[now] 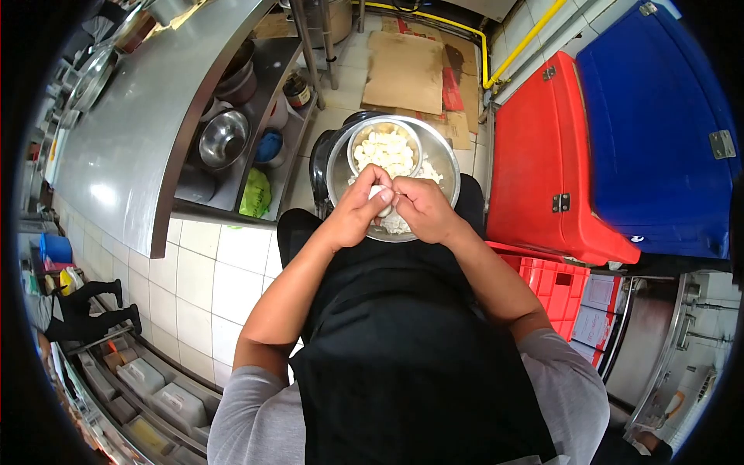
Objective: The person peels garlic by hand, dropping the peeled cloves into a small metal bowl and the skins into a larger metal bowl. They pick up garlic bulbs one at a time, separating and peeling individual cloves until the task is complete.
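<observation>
My left hand (pixel 358 211) is closed around a whitish garlic bulb (pixel 377 190), held over a large metal bowl (pixel 335 169) between my knees. Thumb and fingers of my right hand (pixel 426 208) pinch together against the bulb's right side; what exactly they grip is hidden. A smaller metal bowl (pixel 419 146) rests inside the large one, beyond my hands, and holds many pale peeled garlic cloves (pixel 386 152). White skins and pieces (pixel 397 223) lie in the large bowl around and below my hands.
A steel table (pixel 132 124) with a loaded lower shelf (pixel 267 174) stands at left. Red (pixel 535 155) and blue (pixel 659 116) coolers line the right, above a red crate (pixel 550 283). Flattened cardboard (pixel 403 74) covers floor ahead. Another person's legs (pixel 89 306) show far left.
</observation>
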The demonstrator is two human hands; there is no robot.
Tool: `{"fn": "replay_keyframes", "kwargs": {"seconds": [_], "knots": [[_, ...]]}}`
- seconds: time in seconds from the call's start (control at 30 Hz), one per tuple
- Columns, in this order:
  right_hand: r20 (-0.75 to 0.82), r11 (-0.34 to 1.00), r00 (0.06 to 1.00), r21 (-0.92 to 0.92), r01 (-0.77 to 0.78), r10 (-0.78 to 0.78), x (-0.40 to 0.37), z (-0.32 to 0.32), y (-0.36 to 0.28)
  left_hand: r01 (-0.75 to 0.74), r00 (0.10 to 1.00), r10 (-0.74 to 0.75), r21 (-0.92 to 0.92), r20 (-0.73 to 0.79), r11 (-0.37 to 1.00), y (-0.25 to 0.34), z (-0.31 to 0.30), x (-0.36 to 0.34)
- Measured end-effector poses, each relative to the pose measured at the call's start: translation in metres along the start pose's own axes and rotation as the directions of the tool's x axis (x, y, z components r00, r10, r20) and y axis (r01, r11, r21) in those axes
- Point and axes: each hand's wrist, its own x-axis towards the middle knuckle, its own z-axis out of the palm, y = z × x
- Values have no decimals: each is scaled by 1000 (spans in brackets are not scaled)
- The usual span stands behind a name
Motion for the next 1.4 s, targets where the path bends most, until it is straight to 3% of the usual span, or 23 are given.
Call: {"fn": "replay_keyframes", "kwargs": {"seconds": [0.07, 0.1, 0.13, 0.2, 0.33, 0.4, 0.43, 0.5, 0.53, 0.6, 0.63, 0.67, 0.73, 0.8, 0.83, 0.87, 1.0, 1.07, 1.1, 1.23, 1.3, 1.37, 1.4], "knots": [[7, 999, 999, -29, -41, 41, 3, 0, 1, -23, 992, 30, 61, -121, 998, -4, 4, 4], [10, 995, 997, -59, -81, 82, 4, 0, 2, -125, 966, 159, 170, -204, 977, -3, 11, 8], [8, 995, 997, -58, -81, 82, 5, -1, 2, -125, 967, 159, 171, -202, 977, -1, 11, 9], [-14, 983, 997, -168, 79, -82, 6, -1, 4, -174, 961, 232, 319, -153, 932, 4, 12, 9], [-18, 979, 989, -143, 146, -150, 1, 4, 11, -197, 951, 283, 457, -128, 867, -1, 17, 8], [-20, 990, 996, -117, 80, -83, -3, 6, 14, -37, 945, 64, 89, -320, 995, -20, 27, 8], [-23, 990, 996, -117, 79, -82, -5, 11, 17, -37, 946, 63, 89, -317, 995, -30, 30, 11], [-256, 988, 960, -125, 87, -117, -6, 28, 21, -87, 907, 22, -134, -421, 987, -45, 35, 19], [-255, 989, 960, -124, 85, -114, -9, 33, 20, -85, 907, 20, -136, -421, 987, -50, 32, 22], [-258, 958, 942, -242, 151, -214, -15, 43, 15, 82, 757, -25, 58, -653, 995, -56, 11, 30], [-220, 960, 949, -218, 177, -225, -20, 48, 3, 60, 724, -167, -180, -669, 982, -60, -15, 39], [-214, 968, 950, -159, 196, -227, -22, 51, -4, 27, 701, -307, -407, -644, 913, -62, -41, 45], [-237, 974, 956, -184, 133, -175, -21, 43, 2, 42, 839, -268, -436, -474, 899, -46, -57, 41], [-175, 947, 984, -315, -63, 8, -12, 35, 21, 81, 876, -322, -549, -360, 832, -12, -48, 34], [-44, 850, 983, -497, -176, 178, -11, 29, 31, 90, 886, -331, -579, -324, 811, -8, -48, 33], [-46, 850, 984, -497, -173, 173, -10, 30, 40, 108, 897, -341, -609, -281, 786, -7, -45, 32], [-102, 914, 968, -317, -252, 231, -1, 29, 44, 192, 883, -393, -566, -257, 802, -16, -36, 28], [-143, 950, 943, 138, -281, 300, 7, 35, 46, 243, 863, -433, -538, -260, 807, -20, -29, 27], [-183, 963, 959, 200, -178, 215, 10, 37, 42, 257, 848, -435, -482, -302, 837, -21, -21, 27], [-170, 973, 963, 134, -188, 209, 21, 32, 30, 226, 891, -329, -324, -312, 919, -22, 3, 26], [-150, 907, 956, 380, -179, 252, 25, 31, 34, 174, 919, -256, -274, -301, 946, -26, 7, 25], [-148, 919, 962, 359, -166, 231, 25, 28, 36, 84, 954, -104, -81, -283, 993, -30, 8, 24], [-144, 928, 967, 340, -153, 212, 25, 27, 34, 84, 953, -104, -81, -283, 993, -27, 11, 22]]}}
